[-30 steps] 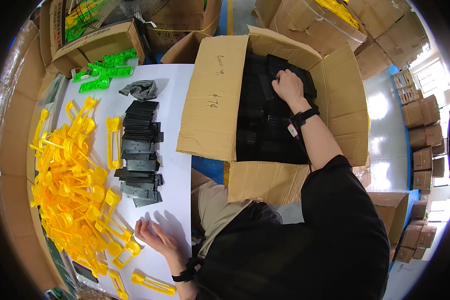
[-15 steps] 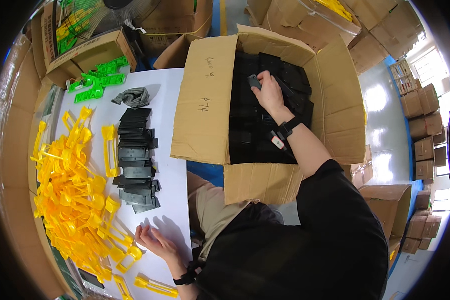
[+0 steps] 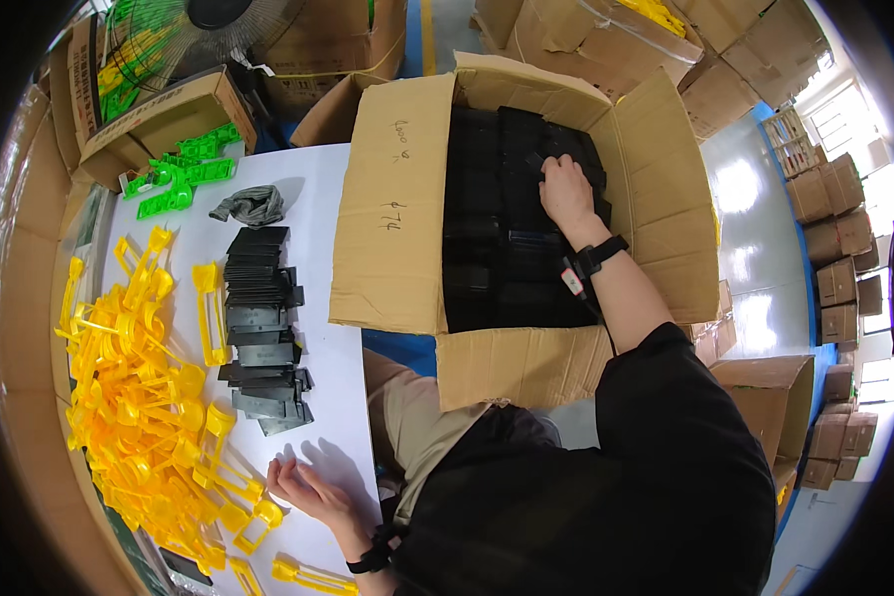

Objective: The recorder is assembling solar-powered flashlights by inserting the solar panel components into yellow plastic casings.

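My right hand (image 3: 568,196) reaches into an open cardboard box (image 3: 385,209) packed with flat black plastic pieces (image 3: 482,228). Its fingers are bent down onto the pieces at the far right, and what lies under the fingertips is hidden. My left hand (image 3: 313,494) rests on the white table (image 3: 333,368) with its fingers loosely apart and nothing in them. Just beyond it, an overlapping row of black plastic plates (image 3: 261,323) runs away from me. To its left is a large heap of yellow plastic parts (image 3: 139,397), with one yellow part (image 3: 210,313) lying alongside the row.
Green plastic parts (image 3: 184,174) and a crumpled grey cloth (image 3: 249,206) lie at the table's far end. A fan (image 3: 214,25) stands behind them. Cartons surround the table, with an open one (image 3: 765,397) at the right and stacks (image 3: 839,288) along the far right.
My right hand has moved rightward and slightly nearer inside the box; the dark piece held between its fingers earlier is no longer plainly visible. My left hand stays put. The view has shifted slightly.
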Tool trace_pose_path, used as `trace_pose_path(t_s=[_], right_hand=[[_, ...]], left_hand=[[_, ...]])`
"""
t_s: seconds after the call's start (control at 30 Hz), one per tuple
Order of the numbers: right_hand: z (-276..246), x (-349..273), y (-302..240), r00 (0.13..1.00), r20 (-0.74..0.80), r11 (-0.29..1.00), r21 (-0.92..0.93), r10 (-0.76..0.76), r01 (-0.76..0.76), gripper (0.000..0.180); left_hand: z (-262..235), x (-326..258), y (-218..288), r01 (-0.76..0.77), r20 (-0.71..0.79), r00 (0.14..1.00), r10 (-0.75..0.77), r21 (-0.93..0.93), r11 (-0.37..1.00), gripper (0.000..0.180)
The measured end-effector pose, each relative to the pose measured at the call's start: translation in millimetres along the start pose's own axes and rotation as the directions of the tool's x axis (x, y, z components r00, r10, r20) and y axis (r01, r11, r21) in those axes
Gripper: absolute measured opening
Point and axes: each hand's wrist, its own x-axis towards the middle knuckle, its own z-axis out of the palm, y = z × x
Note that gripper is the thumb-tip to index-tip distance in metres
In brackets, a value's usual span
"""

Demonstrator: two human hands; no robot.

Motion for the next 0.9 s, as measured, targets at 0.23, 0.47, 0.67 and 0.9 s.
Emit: trace_pose_path(t_s=[0.23,0.47,0.67,0.9], right_hand=[[-7.6,8.8,-5.1,0.994,0.082,0.99,0.112,0.079,-0.088,0.026],[-10.7,74.6,80.6,0.982,-0.051,0.892,0.428,0.184,-0.145,0.038],[2.2,96.4,132.0,0.882,0.471,0.96,0.251,-0.009,-0.124,0.05],[-20.4,86.5,88.9,0.816,0.517,0.966,0.12,-0.258,0.23,0.079]], left_hand=[[3.9,0.3,-4.8,0.015,0.011,1.0,-0.015,-0.005,1.0,0.027],[7.0,1.7,-6.5,0.012,0.009,1.0,-0.012,0.029,1.0,0.029],[10.0,2.8,-8.9,-0.034,-0.014,0.999,0.035,0.043,0.998,0.029],[11.4,-0.2,-5.2,-0.024,0.004,1.0,0.023,0.073,0.997,0.029]])
